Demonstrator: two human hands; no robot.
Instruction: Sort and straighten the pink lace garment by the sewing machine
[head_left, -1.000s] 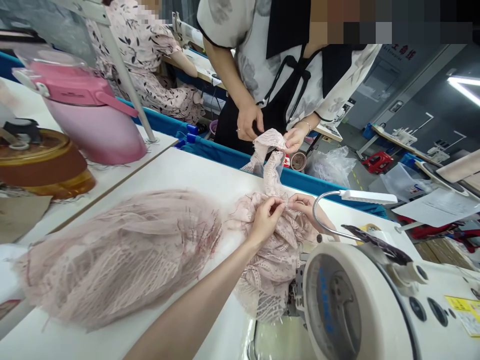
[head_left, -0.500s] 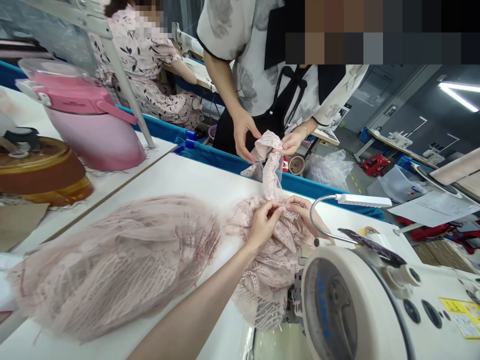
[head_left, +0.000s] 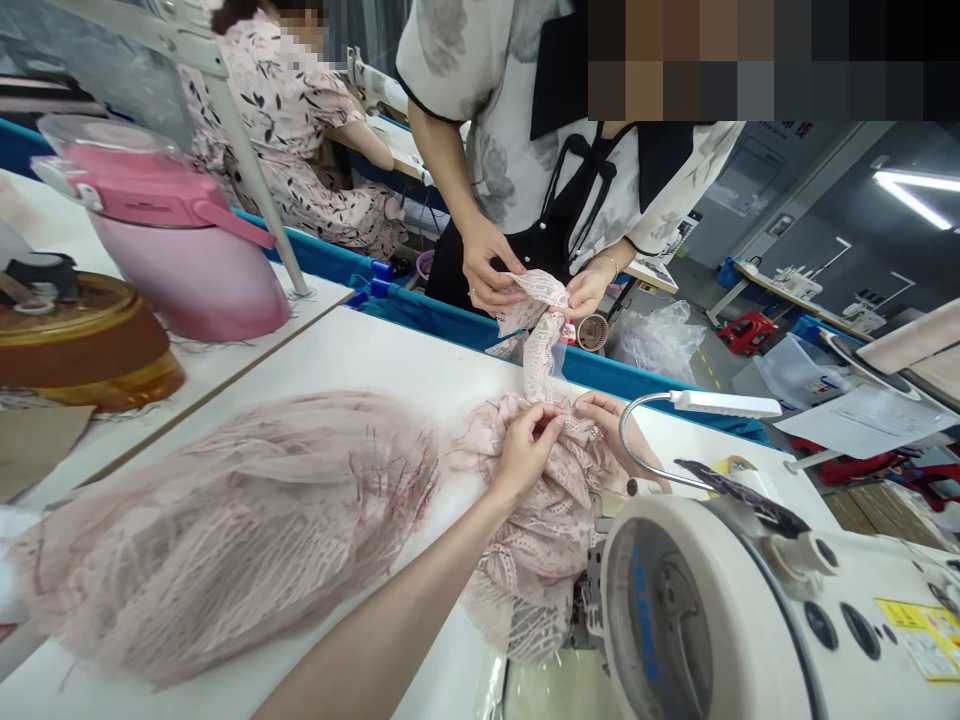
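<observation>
Pale pink lace fabric (head_left: 525, 520), patterned, bunched on white tabletop (head_left: 360, 350) left of sewing machine (head_left: 720, 620). Left hand (head_left: 525, 450) and right hand (head_left: 611, 420) both pinch its far edge; strip runs up to co-worker's hands (head_left: 487, 265).

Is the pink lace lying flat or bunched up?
Bunched. The pink lace lies crumpled on the white table; left hand and right hand pinch it.

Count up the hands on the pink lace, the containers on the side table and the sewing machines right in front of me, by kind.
Hands on the pink lace: 4 (left hand, right hand, co-worker's hands)
Containers: 2 (pink jug, brown pot)
Sewing machine: 1
Total: 7
</observation>
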